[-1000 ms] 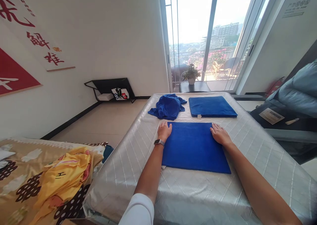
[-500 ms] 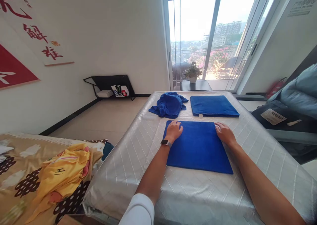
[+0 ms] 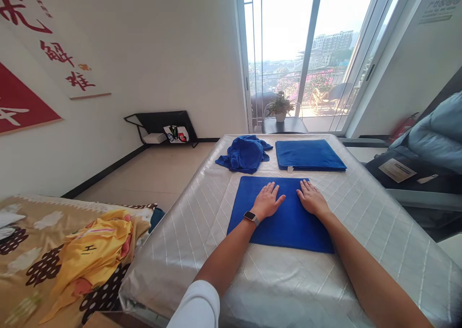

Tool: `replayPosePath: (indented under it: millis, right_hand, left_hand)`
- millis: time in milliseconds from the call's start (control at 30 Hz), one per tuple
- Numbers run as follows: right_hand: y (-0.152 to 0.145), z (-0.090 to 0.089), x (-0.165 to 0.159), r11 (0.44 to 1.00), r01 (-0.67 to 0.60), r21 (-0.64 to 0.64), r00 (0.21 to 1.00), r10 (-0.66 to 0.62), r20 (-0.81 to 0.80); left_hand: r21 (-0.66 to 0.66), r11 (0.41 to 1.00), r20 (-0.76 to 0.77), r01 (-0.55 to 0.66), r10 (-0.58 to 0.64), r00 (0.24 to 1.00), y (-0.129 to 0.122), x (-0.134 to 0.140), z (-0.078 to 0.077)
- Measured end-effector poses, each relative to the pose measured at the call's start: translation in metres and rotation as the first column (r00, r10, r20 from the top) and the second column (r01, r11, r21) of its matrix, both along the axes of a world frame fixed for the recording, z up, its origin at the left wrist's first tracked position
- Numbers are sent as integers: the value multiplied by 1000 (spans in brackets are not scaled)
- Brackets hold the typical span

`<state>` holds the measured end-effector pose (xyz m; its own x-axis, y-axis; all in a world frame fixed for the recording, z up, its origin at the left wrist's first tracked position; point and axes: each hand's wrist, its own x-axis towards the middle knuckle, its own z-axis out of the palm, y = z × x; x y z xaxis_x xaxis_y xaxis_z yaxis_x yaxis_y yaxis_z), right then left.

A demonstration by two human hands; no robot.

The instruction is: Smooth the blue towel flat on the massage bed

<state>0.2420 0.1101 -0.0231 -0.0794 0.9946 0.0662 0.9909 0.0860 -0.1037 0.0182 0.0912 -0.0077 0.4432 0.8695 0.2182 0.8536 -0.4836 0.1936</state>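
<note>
A folded blue towel (image 3: 288, 231) lies flat on the silvery quilted table cover (image 3: 195, 222). My left hand (image 3: 267, 200) rests on its upper middle with fingers stretched out and the thumb apart; a watch is on that wrist. Close to the towel's upper right corner, my right hand (image 3: 312, 197) lies flat with its fingers extended. Beyond it, a neat stack of folded blue cloth (image 3: 310, 154) with a small white tag sits at the far right. A crumpled blue cloth (image 3: 245, 154) is heaped at the far left.
To the lower left, a yellow garment (image 3: 96, 243) lies on a patterned brown bedspread (image 3: 46, 217). A potted plant (image 3: 280, 107) stands on a chair by the glass door. At right is an armchair (image 3: 418, 198) holding a dark bag and a grey-blue bundle.
Both hands have moved inward from the towel's upper side edges onto its surface, with fingers now stretched flat. The towel sits slightly further left, its left edge reaching outward.
</note>
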Motion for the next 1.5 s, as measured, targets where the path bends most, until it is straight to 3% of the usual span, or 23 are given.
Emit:
replayPosePath:
  millis: [333,433,600,700,867,1233,1333,1500]
  right_hand:
    - [-5,8,-6,1000,28,14,999,-27,-39]
    - [-5,8,-7,999,35,22,998,-34,-46]
    - [-8,5,-1,1000,-10,26,999,11,-30]
    - [-8,4,0,999,-27,22,999,27,-27]
    - [-6,7,-5,999,28,18,998,-27,-56]
    - [-5,8,-5,999,39,-3,998,-39,-39]
    - [-4,8,-5,999,38,-12,999,-39,-36]
    - [-2,5,-4,999,37,2,999,-37,-25]
  left_hand:
    - [-108,992,-68,-65,58,996,6,7,0]
    - [-89,994,-64,-62,57,996,13,33,4]
    - [-74,996,-23,53,-55,998,27,101,8]
    - [-123,991,-7,45,-46,999,37,114,4]
    - [-104,994,-28,-39,36,999,44,74,-2]
    - [-122,928,-84,-351,343,936,42,-72,-4]
    - [-118,922,-88,-370,361,928,38,-85,-6]
    - [-111,925,-71,-363,357,931,39,-83,-9]
